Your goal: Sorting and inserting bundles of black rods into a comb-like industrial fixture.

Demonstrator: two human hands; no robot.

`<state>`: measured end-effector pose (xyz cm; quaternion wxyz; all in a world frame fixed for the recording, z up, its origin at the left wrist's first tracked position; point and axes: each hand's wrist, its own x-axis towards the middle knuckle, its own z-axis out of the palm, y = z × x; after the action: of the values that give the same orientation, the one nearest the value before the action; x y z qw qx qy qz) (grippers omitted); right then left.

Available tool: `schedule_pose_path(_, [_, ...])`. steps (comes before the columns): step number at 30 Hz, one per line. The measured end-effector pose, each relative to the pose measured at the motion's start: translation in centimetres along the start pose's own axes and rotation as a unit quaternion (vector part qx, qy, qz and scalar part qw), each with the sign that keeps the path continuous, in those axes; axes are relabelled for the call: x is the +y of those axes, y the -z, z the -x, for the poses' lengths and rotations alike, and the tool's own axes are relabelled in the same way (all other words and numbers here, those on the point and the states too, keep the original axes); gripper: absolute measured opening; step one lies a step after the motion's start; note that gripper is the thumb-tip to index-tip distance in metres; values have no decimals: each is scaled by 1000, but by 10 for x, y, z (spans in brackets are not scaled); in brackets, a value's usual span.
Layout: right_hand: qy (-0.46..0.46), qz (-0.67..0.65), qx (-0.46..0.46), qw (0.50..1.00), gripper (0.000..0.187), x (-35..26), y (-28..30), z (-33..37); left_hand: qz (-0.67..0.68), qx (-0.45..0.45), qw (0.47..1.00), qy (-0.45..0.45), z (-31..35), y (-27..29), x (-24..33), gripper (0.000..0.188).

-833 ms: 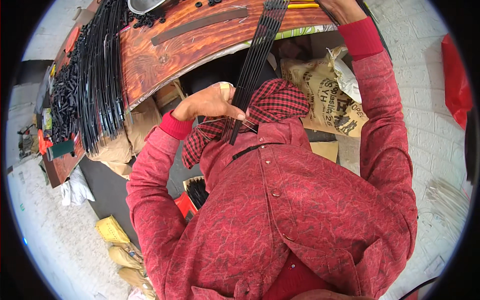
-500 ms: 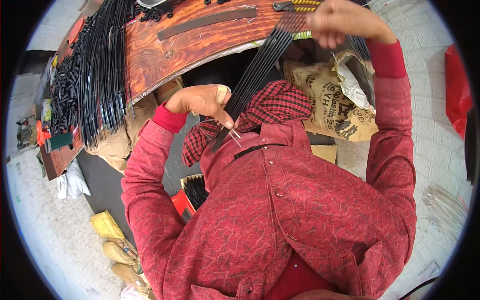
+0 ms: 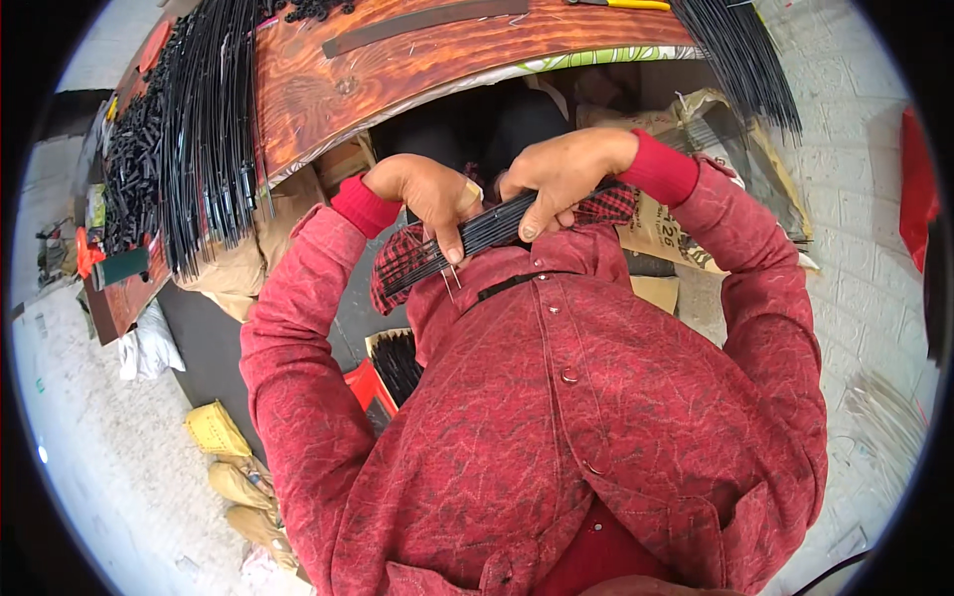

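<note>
Over my lap, my left hand [image 3: 432, 204] and my right hand [image 3: 566, 179] are both closed round a bundle of thin black rods [image 3: 494, 226]. The bundle lies slantwise, its right part higher, with loose ends fanning out below my left hand. By my left thumb, two thin metal prongs [image 3: 452, 282] stick out downward; I cannot tell what they belong to. A light bandage strip [image 3: 471, 195] is on a left finger. Beneath the bundle lies a red-and-black checked cloth [image 3: 390, 268].
Ahead is a wooden table [image 3: 388, 84] with a dark flat strip [image 3: 427, 27] and a yellow-handled tool [image 3: 636, 4]. Black rods [image 3: 209, 129] hang over its left edge, more rods [image 3: 740, 65] over its right. A printed sack [image 3: 664, 236] stands under the table; a box of black pieces [image 3: 397, 366] sits below left.
My right hand has come down from the table's edge to grip the bundle close to my left hand. The bundle has swung from steep to flatter. My left hand stays about in place.
</note>
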<state>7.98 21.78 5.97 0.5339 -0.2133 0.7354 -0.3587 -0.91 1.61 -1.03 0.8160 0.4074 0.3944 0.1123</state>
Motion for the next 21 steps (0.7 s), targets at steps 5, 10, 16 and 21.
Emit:
schedule_pose_path(5, [-14, -47, -65, 997, 39, 19, -6, -25, 29, -10, 999, -9, -2, -5, -8, 31])
schedule_pose_path(10, [7, -93, -72, 993, 38, 36, -15, -34, -33, 21, 997, 62, 0, -1, -7, 32])
schedule_pose_path(16, [-2, -110, -36, 993, 37, 40, -21, -36, -29, 90, 992, 80, 12, -5, -3, 37])
schedule_pose_path(21, [8, -133, -13, 991, 37, 43, -21, -33, -158, 236, 958, 39, 40, -9, 10, 46])
